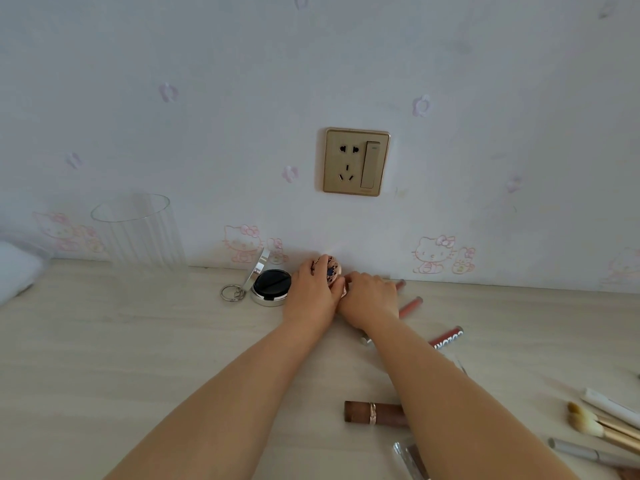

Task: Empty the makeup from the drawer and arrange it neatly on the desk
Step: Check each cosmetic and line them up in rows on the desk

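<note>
1. Only the head view was on hand. Both arms reached forward over the pale wooden desk [104, 358] toward the wall.
2. Left hand [311, 289] curled its fingers round a small round patterned compact [330, 270], held upright at the back edge of the desk, close to the wall.
3. Right hand [369, 296] lay just beside the left, its fingertips pinching the lower edge of the same compact.
4. Just left of the hands sat an open silver case [270, 287] with a black inner lid, its cover tilted up; a metal ring [232, 293] lay touching its left side.
5. A clear ribbed glass [142, 233] stood further left, against the wall.
6. Right of the hands, pink lip tubes [410, 306] lay partly under the forearm; a red tube [446, 337] with lettering lay nearer.
7. A brown lipstick [372, 413] rested near the right forearm.
8. Brushes [588, 422] and a grey pencil [585, 452] lay at the right edge.
9. A gold socket plate [356, 162] sat on the wall above.
</note>
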